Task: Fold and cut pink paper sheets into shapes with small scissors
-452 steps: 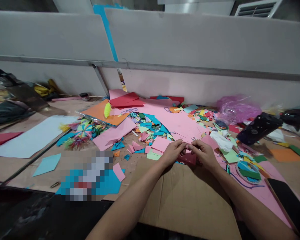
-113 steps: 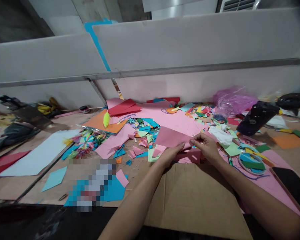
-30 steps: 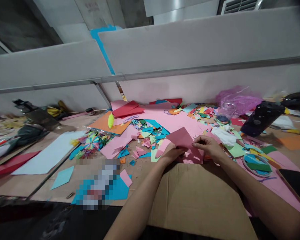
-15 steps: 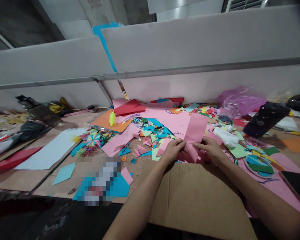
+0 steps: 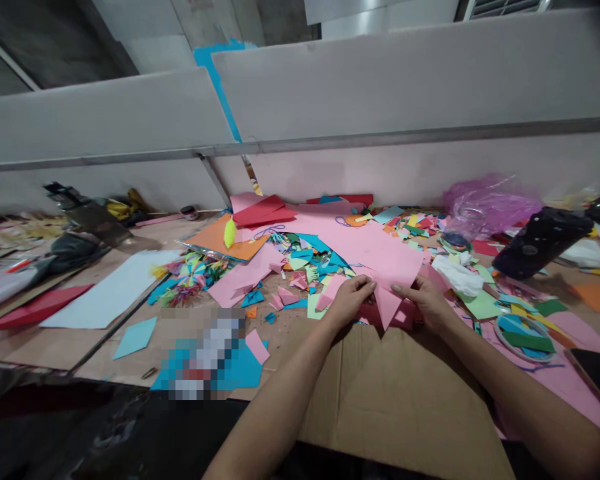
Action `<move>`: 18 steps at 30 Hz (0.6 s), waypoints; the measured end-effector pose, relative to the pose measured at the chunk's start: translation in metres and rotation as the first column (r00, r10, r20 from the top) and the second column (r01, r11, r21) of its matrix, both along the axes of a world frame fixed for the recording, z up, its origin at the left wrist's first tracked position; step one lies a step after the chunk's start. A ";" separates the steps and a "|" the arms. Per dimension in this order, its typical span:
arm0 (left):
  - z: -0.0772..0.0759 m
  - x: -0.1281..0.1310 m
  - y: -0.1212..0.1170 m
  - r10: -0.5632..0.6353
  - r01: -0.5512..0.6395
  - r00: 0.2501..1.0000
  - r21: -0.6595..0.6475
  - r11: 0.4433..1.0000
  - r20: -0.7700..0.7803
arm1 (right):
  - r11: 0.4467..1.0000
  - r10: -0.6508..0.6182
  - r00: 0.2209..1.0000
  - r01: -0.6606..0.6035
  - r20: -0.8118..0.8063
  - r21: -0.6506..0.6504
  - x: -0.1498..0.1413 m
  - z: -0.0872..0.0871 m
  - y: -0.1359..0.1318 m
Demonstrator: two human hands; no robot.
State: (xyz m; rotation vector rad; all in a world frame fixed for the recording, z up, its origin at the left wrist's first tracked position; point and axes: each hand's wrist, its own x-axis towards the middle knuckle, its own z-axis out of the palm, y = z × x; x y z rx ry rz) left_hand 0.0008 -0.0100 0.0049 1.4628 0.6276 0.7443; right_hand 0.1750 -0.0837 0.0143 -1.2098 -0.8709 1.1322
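Observation:
A folded piece of pink paper (image 5: pixel 389 308) is held up between my two hands, a pointed corner hanging down. My left hand (image 5: pixel 351 298) pinches its left side with thumb and fingers. On the opposite edge, my right hand (image 5: pixel 424 301) grips the paper, thumb in front and fingers partly hidden behind. Under my wrists lies a brown cardboard sheet (image 5: pixel 395 400), its far edge just below the paper. Behind the hands, a large pink sheet (image 5: pixel 345 230) spreads over the table, much the same colour, so the held paper's upper outline is hard to make out.
Colourful paper scraps (image 5: pixel 310 257) litter the table. To the right are a dark tumbler (image 5: pixel 540 243), a clear jar (image 5: pixel 460 230), a purple plastic bag (image 5: pixel 495 200) and a tape ring (image 5: pixel 525 338). Leftward lie a white sheet (image 5: pixel 115 290) and a bottle (image 5: pixel 93 217). A grey partition (image 5: pixel 405 87) stands behind.
The held pink paper's upright upper part has tipped down and away from view, while its lower point now shows more. Both hands keep their grip; the view has shifted slightly.

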 end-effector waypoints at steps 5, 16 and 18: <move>0.006 -0.003 -0.004 -0.083 0.084 0.996 0.012 0.996 -0.042 | 1.000 0.000 0.998 -0.001 -0.057 -0.021 -0.001 0.001 -0.002; 0.007 -0.002 -0.002 -0.082 0.080 0.997 -0.110 0.991 -0.005 | 0.999 0.046 0.995 -0.045 -0.086 0.012 0.003 0.000 -0.003; 0.006 -0.002 -0.003 -0.098 0.096 0.995 -0.127 0.987 -0.007 | 0.998 0.066 0.996 -0.065 -0.063 0.020 0.003 0.002 -0.004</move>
